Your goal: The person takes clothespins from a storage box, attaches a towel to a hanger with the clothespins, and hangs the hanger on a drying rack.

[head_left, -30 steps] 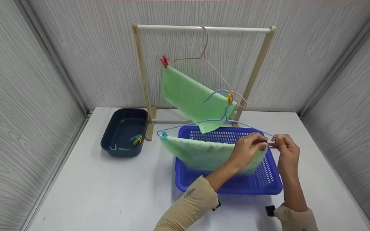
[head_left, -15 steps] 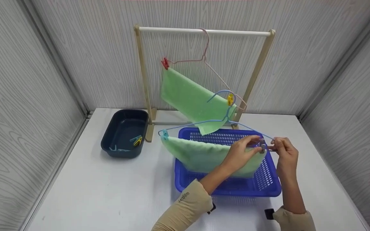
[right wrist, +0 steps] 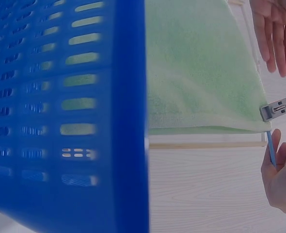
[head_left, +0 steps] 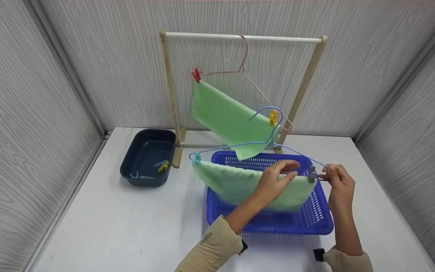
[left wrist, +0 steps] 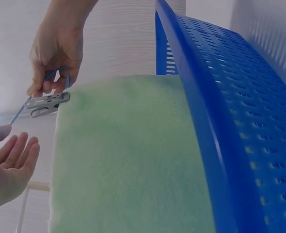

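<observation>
My right hand grips the right end of a blue hanger. A pale green cloth hangs from that hanger over the basket, pinned by a light blue clothespin at the left and a grey clothespin at the right. Just left of the grey clothespin, my left hand has its fingers apart and holds nothing. The left wrist view shows the grey clothespin biting the cloth's corner beside my right hand. In the right wrist view the left hand's fingers are extended.
Below the cloth stands a blue perforated basket. Behind it, a rack carries a pink hanger with another green cloth, held by red and yellow clothespins. A dark bin with several clothespins stands at the left.
My left hand has let go of the grey clothespin and drawn back to the left. The clothespin stays on the cloth's corner. My right hand keeps its grip on the hanger.
</observation>
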Demonstrator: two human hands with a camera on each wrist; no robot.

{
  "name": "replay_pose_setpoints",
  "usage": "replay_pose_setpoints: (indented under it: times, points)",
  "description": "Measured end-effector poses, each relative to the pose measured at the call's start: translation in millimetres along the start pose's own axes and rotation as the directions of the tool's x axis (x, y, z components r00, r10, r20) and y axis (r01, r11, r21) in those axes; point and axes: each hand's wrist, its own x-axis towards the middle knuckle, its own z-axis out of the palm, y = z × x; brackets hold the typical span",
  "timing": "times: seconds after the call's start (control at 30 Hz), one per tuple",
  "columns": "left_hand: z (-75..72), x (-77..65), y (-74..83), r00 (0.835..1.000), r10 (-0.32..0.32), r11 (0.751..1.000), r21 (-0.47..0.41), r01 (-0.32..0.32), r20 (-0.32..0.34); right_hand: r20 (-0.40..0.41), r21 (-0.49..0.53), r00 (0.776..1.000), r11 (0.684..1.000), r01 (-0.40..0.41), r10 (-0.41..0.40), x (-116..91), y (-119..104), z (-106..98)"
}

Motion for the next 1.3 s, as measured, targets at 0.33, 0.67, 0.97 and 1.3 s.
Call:
replay_pose_setpoints:
  times: [0.33, 0.67, 0.97, 1.3]
  points:
    - [-24.2, -12.8, 0.2, 1.0, -0.004, 1.0, 0.022, 0.005, -0.031, -0.033, -0.005, 0.999, 1.0, -0.022, 0.022, -2, 4, -5]
    - [-56.9, -24.3, 25.4, 0.994, -0.056, 0.998, 0.001, 0.056, -0.097, -0.037, 0.03, 0.999, 0.999, -0.015, 0.016, -1, 5, -4]
    - [-74.5, -27.6, 34.8, 0.987, -0.021, 0.999, -0.039, 0.015, -0.157, -0.035, 0.027, 0.999, 0.999, -0.02, 0.021, -1, 3, -4]
    - [-81.0, -31.4, 34.6, 0.983, -0.031, 0.998, -0.054, 0.021, -0.178, -0.029, 0.019, 0.999, 1.0, -0.016, 0.017, -1, 3, -4]
